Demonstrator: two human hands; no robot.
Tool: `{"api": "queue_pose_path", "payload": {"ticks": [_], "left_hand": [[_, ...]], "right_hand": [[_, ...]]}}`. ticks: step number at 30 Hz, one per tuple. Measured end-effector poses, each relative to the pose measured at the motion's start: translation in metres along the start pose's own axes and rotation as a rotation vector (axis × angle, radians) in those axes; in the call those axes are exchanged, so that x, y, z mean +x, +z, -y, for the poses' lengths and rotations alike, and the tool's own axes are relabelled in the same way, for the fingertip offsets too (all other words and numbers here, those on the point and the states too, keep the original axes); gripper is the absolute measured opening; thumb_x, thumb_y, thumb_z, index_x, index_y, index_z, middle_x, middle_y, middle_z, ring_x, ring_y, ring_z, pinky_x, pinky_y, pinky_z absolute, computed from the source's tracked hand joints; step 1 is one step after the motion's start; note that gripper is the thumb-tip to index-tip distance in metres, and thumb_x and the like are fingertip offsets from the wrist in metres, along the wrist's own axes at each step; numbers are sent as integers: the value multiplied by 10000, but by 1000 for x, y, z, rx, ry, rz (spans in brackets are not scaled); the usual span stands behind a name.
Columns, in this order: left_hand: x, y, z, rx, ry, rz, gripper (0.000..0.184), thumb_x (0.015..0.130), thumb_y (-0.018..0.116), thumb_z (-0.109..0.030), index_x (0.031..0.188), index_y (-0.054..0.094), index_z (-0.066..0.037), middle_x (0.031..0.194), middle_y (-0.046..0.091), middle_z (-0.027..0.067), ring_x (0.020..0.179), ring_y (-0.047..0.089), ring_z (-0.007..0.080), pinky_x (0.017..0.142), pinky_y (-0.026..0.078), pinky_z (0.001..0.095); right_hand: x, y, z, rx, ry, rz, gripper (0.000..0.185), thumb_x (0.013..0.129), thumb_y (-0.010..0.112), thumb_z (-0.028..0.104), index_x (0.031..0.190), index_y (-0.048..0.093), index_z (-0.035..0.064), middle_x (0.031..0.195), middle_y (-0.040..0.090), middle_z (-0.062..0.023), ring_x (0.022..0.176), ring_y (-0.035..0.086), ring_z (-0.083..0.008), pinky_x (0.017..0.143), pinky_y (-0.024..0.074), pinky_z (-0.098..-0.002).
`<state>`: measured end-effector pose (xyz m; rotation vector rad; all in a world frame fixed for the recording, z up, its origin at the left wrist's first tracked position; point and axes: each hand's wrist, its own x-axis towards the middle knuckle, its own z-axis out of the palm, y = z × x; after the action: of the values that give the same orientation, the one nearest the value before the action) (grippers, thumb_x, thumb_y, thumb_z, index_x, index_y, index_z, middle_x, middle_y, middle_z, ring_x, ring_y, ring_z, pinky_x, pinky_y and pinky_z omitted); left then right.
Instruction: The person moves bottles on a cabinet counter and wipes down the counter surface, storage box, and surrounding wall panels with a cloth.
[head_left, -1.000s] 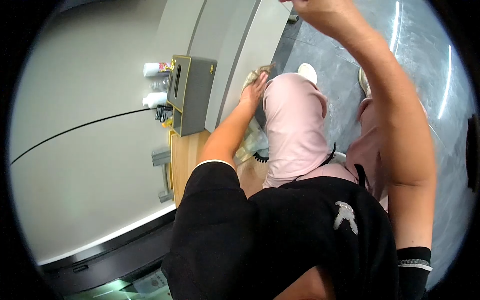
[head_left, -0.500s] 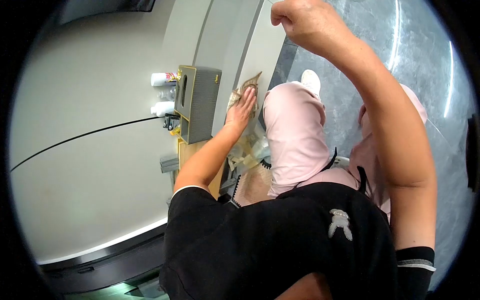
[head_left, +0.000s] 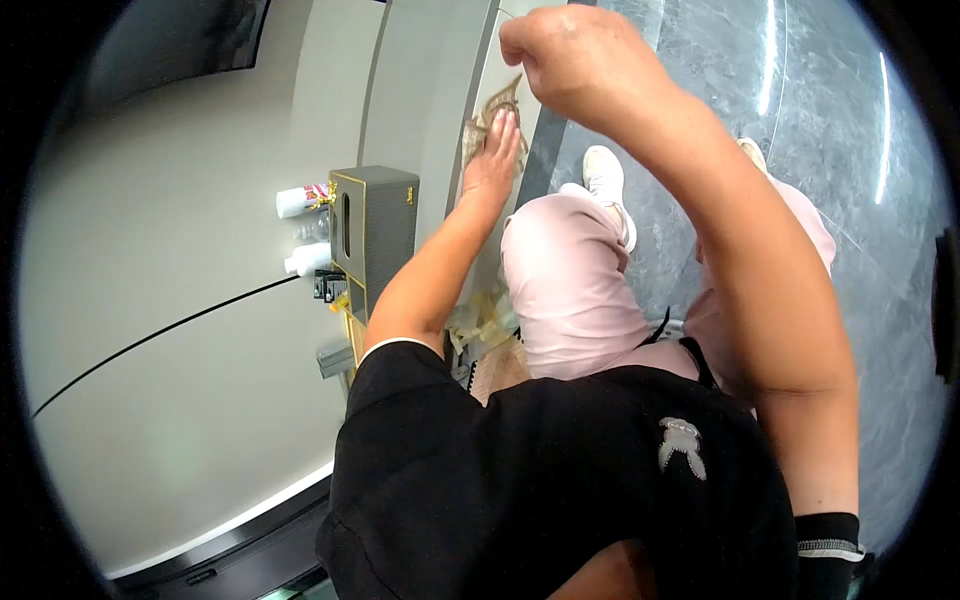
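My left hand lies flat with fingers stretched on a brownish patterned cloth, pressing it against a pale ledge. The cloth is crumpled, and its edges stick out on both sides of the fingers. At the top of the view my right hand is raised with its fingers curled in. Its back faces me, so whatever may be inside the fingers is hidden. It is close to the far end of the cloth but appears apart from it.
A grey tissue box with gold edging stands left of my left arm. Beside it are a white-and-red can, a white bottle and small black boxes. Clear plastic wrapping lies near my knee. Grey tiled floor spreads to the right.
My left hand and the cloth have slid farther along the ledge, away from my body. My right hand stays raised and curled. The whole view has shifted slightly.
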<state>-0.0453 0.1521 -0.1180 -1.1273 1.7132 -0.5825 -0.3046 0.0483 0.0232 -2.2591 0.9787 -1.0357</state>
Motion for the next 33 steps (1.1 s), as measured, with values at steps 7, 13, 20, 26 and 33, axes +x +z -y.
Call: {"api": "queue_pose_path", "payload": {"ticks": [7, 13, 20, 26, 33], "left_hand": [[-83, 34, -54, -42, 160, 152, 631, 936, 375, -264, 1492, 192, -26, 1573, 111, 146, 1451, 37, 346, 1170, 23, 455], [-44, 29, -56, -1, 374, 229, 655, 928, 393, -277, 1470, 195, 34, 1553, 177, 169, 1446, 81, 338, 1178, 39, 460], [85, 16, -27, 271, 249, 24, 596, 937, 328, -263, 1458, 259, 20, 1559, 145, 167, 1444, 58, 361, 1178, 25, 458], [76, 24, -34, 211, 119, -42, 615, 932, 342, -249, 1471, 216, 19, 1569, 119, 156, 1450, 46, 342, 1181, 11, 428], [-30, 11, -28, -412, 25, 28, 639, 874, 455, -158, 1453, 261, 31, 1564, 157, 145, 1451, 132, 267, 1128, 250, 265]], "right_hand": [[35, 19, -26, 33, -47, -46, 149, 721, 552, 85, 794, 681, 68, 779, 667, -164, 786, 655, -329, 701, 524, -421], [51, 14, -49, -25, 2, 23, 209, 709, 539, 64, 844, 698, 76, 810, 671, -177, 825, 654, -343, 738, 519, -439], [57, 13, -57, -19, 87, 32, 223, 719, 530, 50, 866, 696, 74, 850, 674, -174, 858, 650, -340, 753, 520, -429], [65, 24, -75, -49, 12, 11, 179, 712, 545, 59, 826, 682, 75, 848, 680, -153, 855, 655, -324, 738, 524, -412], [91, 8, -113, -89, 117, -21, 184, 695, 559, 72, 821, 691, 88, 824, 680, -159, 839, 659, -323, 732, 524, -411]]}}
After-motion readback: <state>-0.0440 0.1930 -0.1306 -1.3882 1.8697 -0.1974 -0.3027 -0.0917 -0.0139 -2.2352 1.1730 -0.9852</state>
